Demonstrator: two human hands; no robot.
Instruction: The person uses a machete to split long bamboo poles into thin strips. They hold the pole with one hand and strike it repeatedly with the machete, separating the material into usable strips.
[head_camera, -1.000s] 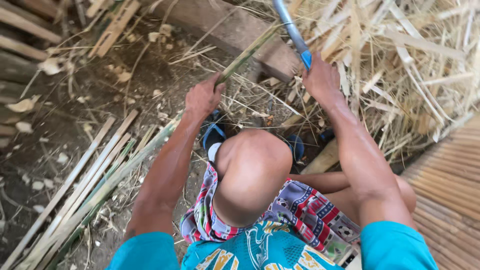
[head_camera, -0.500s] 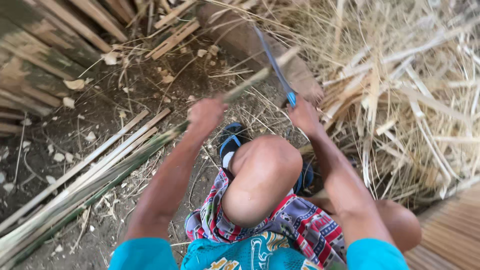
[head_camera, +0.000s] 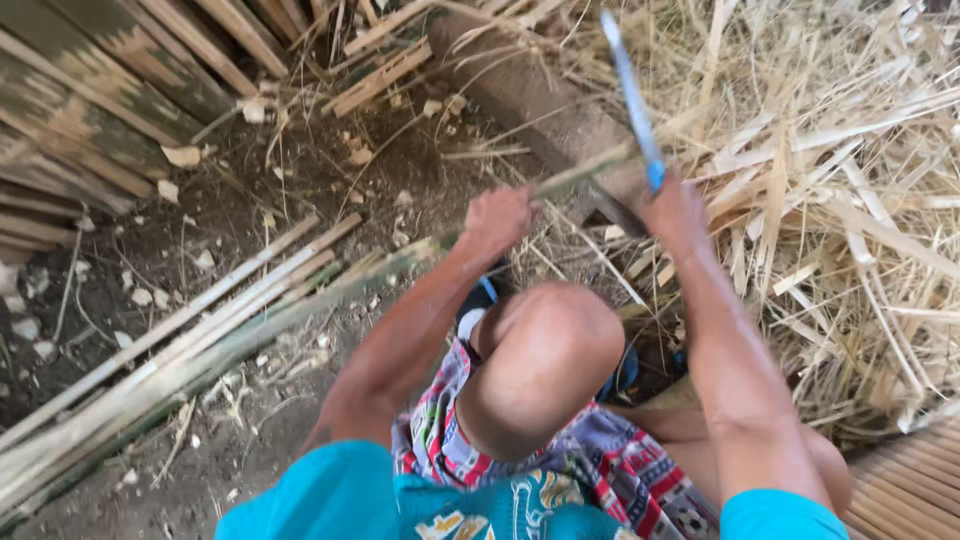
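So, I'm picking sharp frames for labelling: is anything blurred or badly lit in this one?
Head view: the blue-handled metal blade in the right hand and the green bamboo strip in the left hand are motion-smeared; daylight is soft and even, without glare.

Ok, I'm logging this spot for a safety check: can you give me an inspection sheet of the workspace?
Surface: bare dirt ground, scattered chips.
Job's things: long bamboo strip; blue-handled knife, blade up.
Clutter: shavings pile on the right; split strips on the left.
Hands: left hand grips the strip; right hand grips the knife.
Cables: nothing seen.
Surroundings: bamboo slats top left; slatted mat bottom right.
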